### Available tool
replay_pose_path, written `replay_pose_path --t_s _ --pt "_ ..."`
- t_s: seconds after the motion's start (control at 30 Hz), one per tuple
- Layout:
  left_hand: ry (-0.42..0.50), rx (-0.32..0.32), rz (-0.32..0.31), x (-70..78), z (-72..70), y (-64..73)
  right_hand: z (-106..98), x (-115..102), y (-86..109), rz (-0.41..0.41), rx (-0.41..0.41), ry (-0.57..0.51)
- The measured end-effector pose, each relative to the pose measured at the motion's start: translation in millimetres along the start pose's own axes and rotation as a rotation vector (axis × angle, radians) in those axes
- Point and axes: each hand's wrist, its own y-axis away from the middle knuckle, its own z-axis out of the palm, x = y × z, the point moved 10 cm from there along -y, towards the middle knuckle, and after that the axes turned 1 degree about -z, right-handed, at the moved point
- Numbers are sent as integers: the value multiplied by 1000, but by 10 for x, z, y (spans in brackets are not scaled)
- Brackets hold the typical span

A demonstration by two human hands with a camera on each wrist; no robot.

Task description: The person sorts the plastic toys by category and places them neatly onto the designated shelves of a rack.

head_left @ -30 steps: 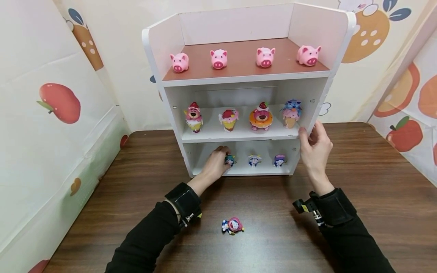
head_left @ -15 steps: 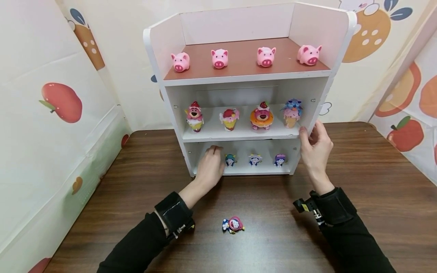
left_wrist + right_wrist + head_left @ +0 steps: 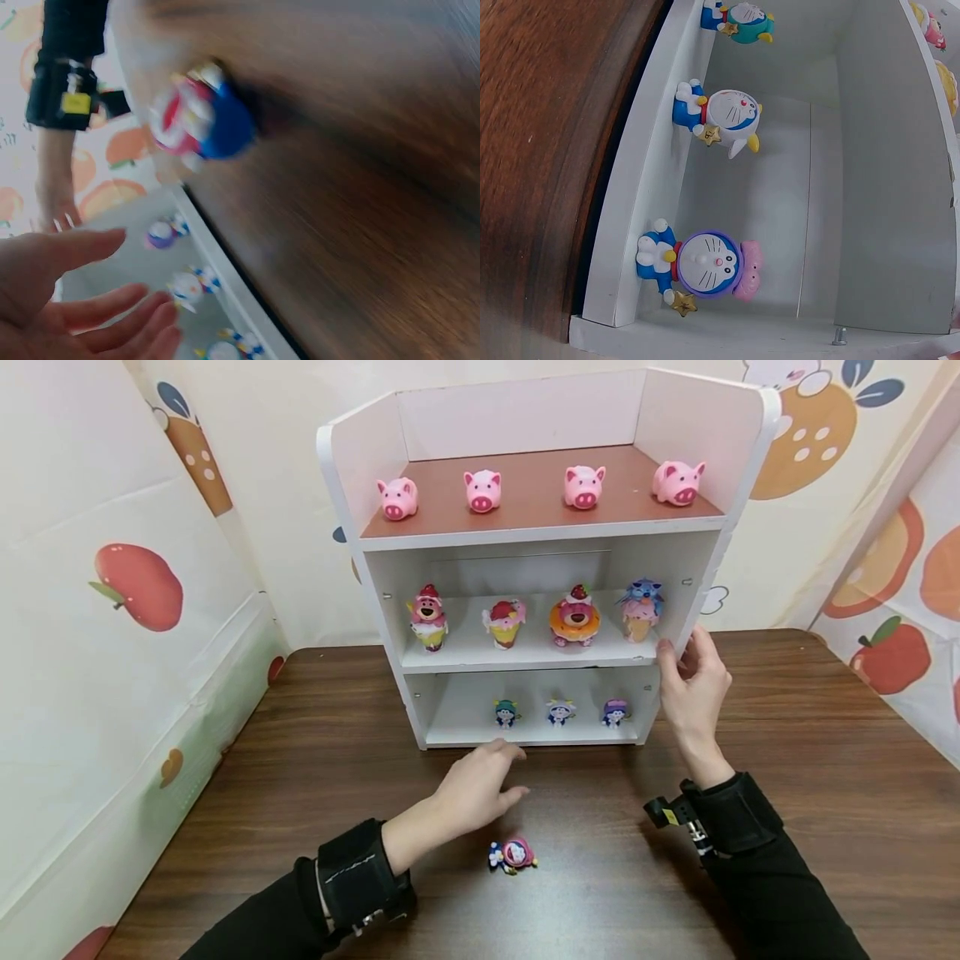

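A small blue cat figurine with a pink hood (image 3: 514,854) lies on its back on the wooden table. My left hand (image 3: 478,787) hovers beyond it, fingers extended and holding nothing; in the left wrist view the figurine is blurred. On the white shelf unit's (image 3: 532,737) bottom tier stand a green-hooded figurine (image 3: 506,713), a white-hooded figurine (image 3: 731,111) and a purple-hooded figurine (image 3: 709,262). My right hand (image 3: 693,693) grips the unit's right side panel, thumb at the front edge; some fingers are hidden behind the panel.
Several pink pig figures (image 3: 482,491) line the top tier. The middle tier bears dessert-style figures, among them a bear in an orange ring (image 3: 574,620) and an ice-cream cone figure (image 3: 640,610). Patterned walls stand behind and at both sides of the table (image 3: 600,893).
My left hand has let go of the green-hooded figurine, left the bottom tier and come back toward the lying figurine. The right hand stays on the side panel.
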Motion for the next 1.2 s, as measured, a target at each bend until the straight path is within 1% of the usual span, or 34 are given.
replay_pose_path --t_s 0.07,0.2,0.37,0.47,0.63,0.73,0.8,0.97,1.2 --pt "-1 -83 1 51 66 32 1 13 -2 0 -5 2" --pt "-17 -226 5 133 183 82 2 28 0 2 -12 13" --pt "-69 -354 29 233 283 132 0 37 -1 8 -12 20" --pt "-87 -405 50 288 339 157 2 30 1 16 -10 19" --pt "-128 -474 63 355 450 199 -4 26 -1 17 -3 18" --pt "-173 -510 55 376 526 229 -7 25 2 13 -6 23" --pt "-200 -524 45 381 570 240 -7 18 5 11 -10 27" --pt "-264 -521 32 388 632 240 -2 2 7 9 -13 22" --pt "-323 -516 48 396 667 221 1 -6 4 11 -13 18"
